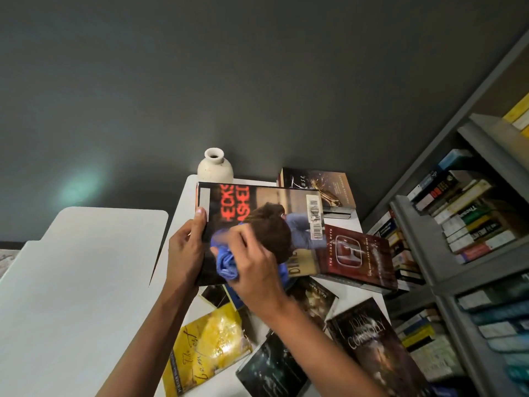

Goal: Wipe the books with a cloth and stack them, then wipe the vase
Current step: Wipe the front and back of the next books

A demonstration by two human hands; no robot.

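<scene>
The left hand [186, 245] grips the left edge of a large glossy book with red neon lettering [257, 202], thumb curled over the cover, tilting it above the white table [183, 202]. The right hand [254, 270] clutches a bunched blue cloth [227, 265] against the cover. A cream ceramic vase [215, 167] stands upright just behind the book at the table's far edge. A dark red hardback [357, 253] lies further right.

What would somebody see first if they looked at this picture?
The big book with red letters in the middle, gripped by the left hand while the right hand presses a blue cloth on its cover. Then the white vase behind it, and the yellow book lying lower left.
</scene>
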